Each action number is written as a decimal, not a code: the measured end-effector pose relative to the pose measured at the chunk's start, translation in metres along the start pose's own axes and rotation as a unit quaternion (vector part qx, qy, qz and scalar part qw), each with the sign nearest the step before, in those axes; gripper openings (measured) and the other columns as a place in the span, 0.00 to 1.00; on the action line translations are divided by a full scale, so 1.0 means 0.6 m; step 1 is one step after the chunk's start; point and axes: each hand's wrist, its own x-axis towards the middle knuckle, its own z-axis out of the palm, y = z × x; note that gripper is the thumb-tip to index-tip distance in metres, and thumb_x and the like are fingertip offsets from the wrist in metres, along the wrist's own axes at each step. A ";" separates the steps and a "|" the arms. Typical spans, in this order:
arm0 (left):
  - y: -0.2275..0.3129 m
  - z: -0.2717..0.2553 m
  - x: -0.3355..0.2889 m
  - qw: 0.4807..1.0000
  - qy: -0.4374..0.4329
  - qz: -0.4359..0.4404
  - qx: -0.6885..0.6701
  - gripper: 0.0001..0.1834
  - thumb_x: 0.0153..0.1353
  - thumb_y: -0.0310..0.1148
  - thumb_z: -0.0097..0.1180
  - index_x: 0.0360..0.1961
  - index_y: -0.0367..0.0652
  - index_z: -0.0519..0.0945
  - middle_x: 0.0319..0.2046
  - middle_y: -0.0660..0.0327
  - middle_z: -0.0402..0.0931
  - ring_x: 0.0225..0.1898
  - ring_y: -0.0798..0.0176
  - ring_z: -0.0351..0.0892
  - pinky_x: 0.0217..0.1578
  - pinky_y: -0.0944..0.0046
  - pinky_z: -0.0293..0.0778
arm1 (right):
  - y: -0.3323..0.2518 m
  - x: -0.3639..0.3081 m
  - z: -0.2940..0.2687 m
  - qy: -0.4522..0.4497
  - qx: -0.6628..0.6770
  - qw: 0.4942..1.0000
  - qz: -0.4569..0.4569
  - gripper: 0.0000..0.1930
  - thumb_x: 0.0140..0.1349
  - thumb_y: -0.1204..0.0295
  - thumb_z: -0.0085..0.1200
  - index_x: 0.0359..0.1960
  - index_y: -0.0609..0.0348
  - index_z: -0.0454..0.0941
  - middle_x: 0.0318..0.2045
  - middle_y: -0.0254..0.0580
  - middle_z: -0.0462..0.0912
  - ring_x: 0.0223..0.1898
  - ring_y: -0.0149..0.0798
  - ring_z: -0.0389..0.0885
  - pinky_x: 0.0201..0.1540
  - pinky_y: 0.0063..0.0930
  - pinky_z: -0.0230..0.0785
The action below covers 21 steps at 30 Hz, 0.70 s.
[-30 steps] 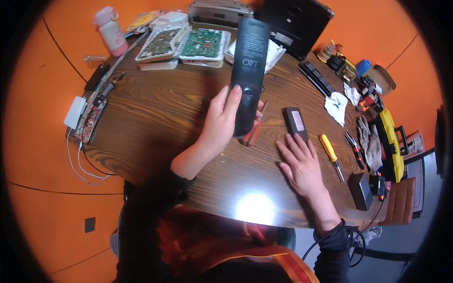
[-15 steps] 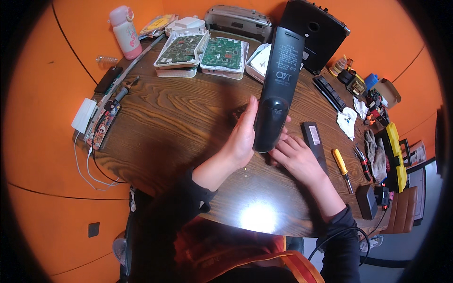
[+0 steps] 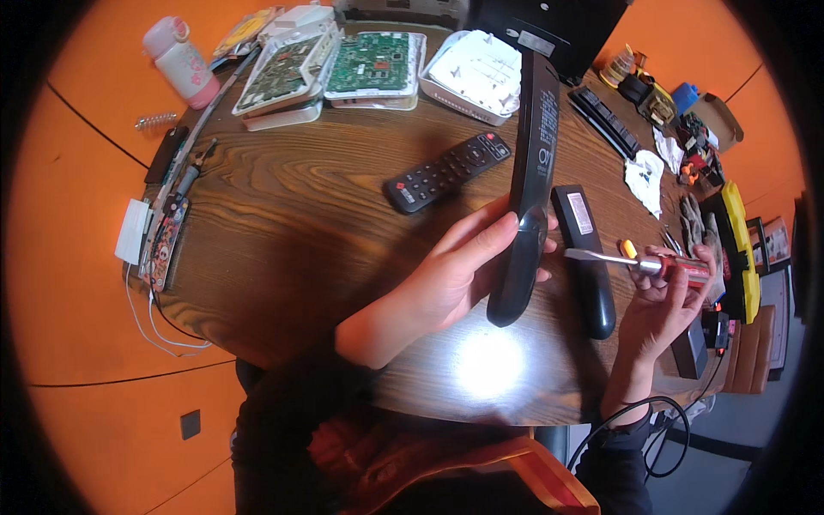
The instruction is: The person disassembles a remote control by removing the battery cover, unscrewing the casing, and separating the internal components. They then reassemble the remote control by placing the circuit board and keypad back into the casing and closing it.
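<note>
Standing far left: pink-and-white bottle [image 3: 181, 64], contents hidden
Leftmost casing [image 3: 323, 65]: circuit board [image 3: 286, 71] inside
Next casing [image 3: 371, 102]: green circuit board [image 3: 371, 65] inside
Left hand [image 3: 463, 268]: grasping a black handset [image 3: 530, 193], raised above the table [image 3: 266, 206]
Right hand [image 3: 665, 302]: clasping a red-handled screwdriver [image 3: 654, 264], tip toward the handset
Yellow toolbox [image 3: 740, 249]: interior hidden

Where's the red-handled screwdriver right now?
The red-handled screwdriver is in the person's right hand, right of centre in the head view, its blade pointing left toward the black remote held in the left hand.
</note>
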 end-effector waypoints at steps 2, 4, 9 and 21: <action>-0.005 0.001 -0.001 1.000 0.006 -0.014 0.010 0.23 0.65 0.38 0.37 0.58 0.38 0.57 0.52 0.49 0.63 0.52 0.56 0.67 0.49 0.54 0.70 | 0.001 -0.003 -0.003 -0.046 0.018 0.999 0.005 0.19 0.58 0.75 0.51 0.47 0.56 0.58 0.37 0.51 0.74 0.38 0.45 0.79 0.33 0.26 0.78; -0.009 0.003 -0.002 0.999 0.012 -0.017 0.030 0.23 0.66 0.38 0.36 0.58 0.38 0.57 0.53 0.49 0.63 0.52 0.56 0.67 0.49 0.54 0.70 | 0.006 -0.009 -0.006 0.003 -0.003 1.000 0.005 0.18 0.57 0.76 0.52 0.46 0.56 0.58 0.37 0.47 0.72 0.38 0.45 0.79 0.33 0.26 0.77; -0.015 0.005 -0.003 0.999 0.032 -0.033 0.009 0.24 0.67 0.41 0.31 0.58 0.37 0.57 0.54 0.49 0.62 0.51 0.56 0.68 0.48 0.56 0.70 | 0.007 -0.013 -0.011 -0.003 -0.055 0.998 0.005 0.22 0.51 0.73 0.59 0.43 0.58 0.59 0.35 0.40 0.70 0.34 0.44 0.79 0.39 0.37 0.75; -0.007 -0.021 0.005 0.967 0.126 -0.164 0.149 0.25 0.67 0.44 0.31 0.45 0.28 0.67 0.36 0.45 0.74 0.34 0.53 0.79 0.36 0.60 0.79 | -0.015 0.001 -0.005 -0.139 -0.177 0.970 -0.087 0.30 0.48 0.75 0.61 0.49 0.63 0.56 0.45 0.50 0.66 0.37 0.50 0.79 0.41 0.39 0.73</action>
